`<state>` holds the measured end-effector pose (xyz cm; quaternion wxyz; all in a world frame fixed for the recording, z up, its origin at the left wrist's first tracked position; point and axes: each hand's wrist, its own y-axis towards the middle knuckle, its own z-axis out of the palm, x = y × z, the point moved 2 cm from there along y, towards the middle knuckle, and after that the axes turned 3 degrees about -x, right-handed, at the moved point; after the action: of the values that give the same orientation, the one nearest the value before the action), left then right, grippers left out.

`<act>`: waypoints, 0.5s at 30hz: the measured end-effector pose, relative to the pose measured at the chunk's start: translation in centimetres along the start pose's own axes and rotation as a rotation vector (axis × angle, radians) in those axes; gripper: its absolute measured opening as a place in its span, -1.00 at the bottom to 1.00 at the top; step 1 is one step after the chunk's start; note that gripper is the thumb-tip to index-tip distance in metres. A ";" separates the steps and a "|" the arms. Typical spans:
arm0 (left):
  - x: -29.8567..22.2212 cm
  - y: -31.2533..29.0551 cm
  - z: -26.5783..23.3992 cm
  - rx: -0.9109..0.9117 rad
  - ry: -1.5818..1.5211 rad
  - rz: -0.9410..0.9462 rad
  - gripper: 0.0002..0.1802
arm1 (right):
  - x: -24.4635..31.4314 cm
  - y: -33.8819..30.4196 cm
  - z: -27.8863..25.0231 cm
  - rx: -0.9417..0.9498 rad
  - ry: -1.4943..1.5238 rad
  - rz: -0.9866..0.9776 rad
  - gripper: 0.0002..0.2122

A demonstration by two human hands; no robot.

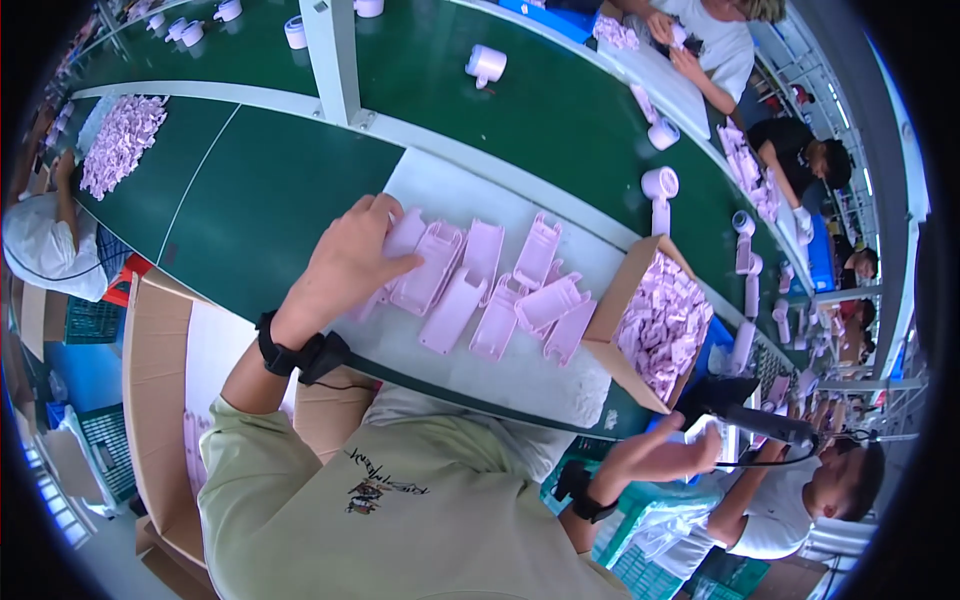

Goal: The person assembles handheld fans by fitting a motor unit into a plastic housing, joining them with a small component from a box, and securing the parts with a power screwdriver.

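My left hand [352, 256] rests on the leftmost of several pink plastic shell halves [430, 266] laid in a row on a white mat [440, 190], fingers curled over one piece. Further shells [547, 300] lie to the right of it. My right hand [658, 452] is low at the bench's near right edge, fingers apart, reaching beside a black power screwdriver [760, 420]; whether it touches the tool is unclear. Both wrists wear black bands.
An open cardboard box [610, 300] of small pink parts stands at the mat's right end. A green conveyor belt [270, 190] carries pink cylindrical housings [486, 64]. Other workers sit along the far side and to my right. A large carton [160, 380] stands at my left.
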<state>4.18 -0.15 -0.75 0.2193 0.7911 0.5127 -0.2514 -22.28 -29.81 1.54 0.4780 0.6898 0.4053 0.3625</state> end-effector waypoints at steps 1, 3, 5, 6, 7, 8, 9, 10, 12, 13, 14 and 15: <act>-0.1 0.6 -0.1 -0.022 -0.012 0.013 -0.52 | 2.4 0.5 1.6 0.171 0.189 0.031 -0.60; 0.0 1.1 0.1 0.039 -0.138 0.013 -0.56 | 8.4 3.4 5.8 0.504 0.487 0.034 -0.67; 0.4 0.8 -0.1 0.040 -0.187 0.009 -0.58 | 13.6 6.7 11.2 0.762 0.669 -0.066 -0.71; 0.8 0.6 0.1 -0.015 -0.173 0.000 -0.62 | 15.9 7.6 14.3 0.858 0.747 -0.142 -0.72; 1.0 0.0 0.0 -0.073 -0.158 -0.009 -0.66 | 18.0 8.3 17.8 0.966 0.803 -0.187 -0.70; 1.1 -0.4 0.0 -0.114 -0.150 -0.008 -0.66 | 19.6 8.5 21.9 1.065 0.852 -0.236 -0.67; 0.7 0.0 0.2 -0.059 -0.188 -0.026 -0.66 | 20.2 8.9 26.4 1.109 0.828 -0.190 -0.61; 0.3 0.2 0.3 -0.005 -0.223 -0.046 -0.65 | 20.3 8.7 30.7 1.151 0.809 -0.143 -0.55; -0.3 -0.7 0.2 -0.044 -0.327 -0.065 -0.65 | 20.7 7.3 38.2 1.061 0.683 -0.081 -0.40; -0.9 -1.3 0.0 -0.074 -0.376 -0.045 -0.65 | 20.5 6.4 41.3 1.030 0.657 -0.072 -0.34; -1.5 -2.3 -0.2 -0.104 -0.424 -0.030 -0.66 | 20.5 5.4 43.4 1.006 0.635 -0.064 -0.28; -2.2 -3.5 -0.2 -0.182 -0.426 0.059 -0.67 | 20.1 4.1 45.6 1.091 0.632 -0.026 -0.31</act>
<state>0.26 -0.21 0.45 0.4003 0.7116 0.4523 -0.3590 27.26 -29.13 -5.08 -0.0811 0.6888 0.6620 0.2841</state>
